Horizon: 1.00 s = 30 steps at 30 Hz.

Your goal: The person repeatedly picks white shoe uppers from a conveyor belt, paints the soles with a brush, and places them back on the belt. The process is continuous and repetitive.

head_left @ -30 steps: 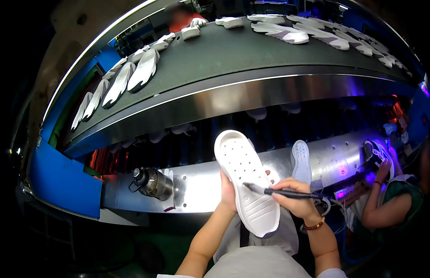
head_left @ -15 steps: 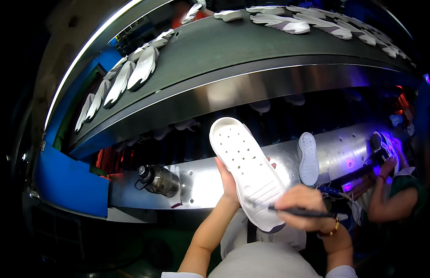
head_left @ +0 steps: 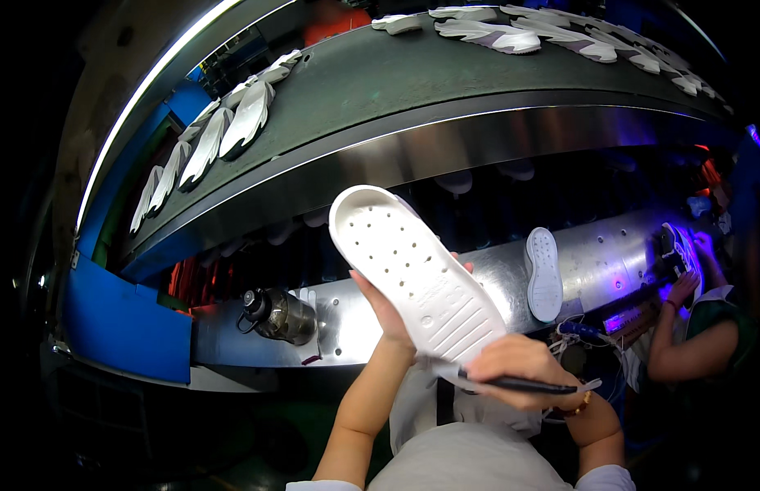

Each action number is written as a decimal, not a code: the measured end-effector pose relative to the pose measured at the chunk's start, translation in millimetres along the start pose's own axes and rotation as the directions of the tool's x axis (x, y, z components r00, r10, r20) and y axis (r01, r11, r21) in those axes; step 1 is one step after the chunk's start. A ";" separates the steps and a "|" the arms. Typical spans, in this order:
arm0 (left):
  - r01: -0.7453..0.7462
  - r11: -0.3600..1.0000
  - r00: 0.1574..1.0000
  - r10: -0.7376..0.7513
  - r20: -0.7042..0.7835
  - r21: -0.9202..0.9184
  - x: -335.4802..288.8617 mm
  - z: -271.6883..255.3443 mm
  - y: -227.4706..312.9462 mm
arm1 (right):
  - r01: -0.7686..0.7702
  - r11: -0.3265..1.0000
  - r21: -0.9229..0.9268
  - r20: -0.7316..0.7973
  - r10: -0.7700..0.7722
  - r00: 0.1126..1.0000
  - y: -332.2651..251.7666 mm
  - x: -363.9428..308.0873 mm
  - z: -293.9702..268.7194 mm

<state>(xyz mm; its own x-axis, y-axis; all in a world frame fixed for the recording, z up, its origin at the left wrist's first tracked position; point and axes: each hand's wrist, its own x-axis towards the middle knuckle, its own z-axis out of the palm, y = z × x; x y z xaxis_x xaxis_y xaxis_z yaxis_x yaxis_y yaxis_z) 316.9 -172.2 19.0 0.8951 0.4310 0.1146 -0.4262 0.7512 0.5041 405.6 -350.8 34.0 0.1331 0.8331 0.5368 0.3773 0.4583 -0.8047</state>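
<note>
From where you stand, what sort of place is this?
Probably a shoe factory: many white soles lie along a long green work surface, the left hand holds a hole-dotted sole, and the right hand grips a black-handled tool, perhaps a brush.

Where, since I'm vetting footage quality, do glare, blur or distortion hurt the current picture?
In the head view, glare whitens part of the metal bench, and the sole looks washed out toward its upper end; in the head view, the right hand and brush look slightly soft, probably from motion; in the head view, the belt bows through fisheye distortion.
</note>
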 end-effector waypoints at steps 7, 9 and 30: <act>-0.081 0.997 0.996 0.082 0.047 -0.018 6.4 8.6 7.7 | -0.104 0.993 0.048 -0.109 0.109 0.988 12.9 -8.3 -13.4; -0.090 0.995 0.996 0.090 0.009 0.053 5.6 9.9 13.0 | -0.070 0.995 0.071 -0.003 0.071 0.997 5.1 -13.9 -7.2; -0.188 0.882 0.970 0.237 -0.061 0.433 -29.8 38.2 -22.0 | -0.054 0.654 0.755 -0.321 0.440 0.839 5.1 -16.0 4.9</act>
<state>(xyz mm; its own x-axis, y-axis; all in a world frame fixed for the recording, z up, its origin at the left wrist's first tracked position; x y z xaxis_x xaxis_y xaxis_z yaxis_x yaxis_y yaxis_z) 304.6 -220.7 37.2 0.7587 0.6267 0.1780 -0.4876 0.3649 0.7932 400.9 -360.3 20.0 0.5720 0.8007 0.1778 -0.4523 0.4887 -0.7461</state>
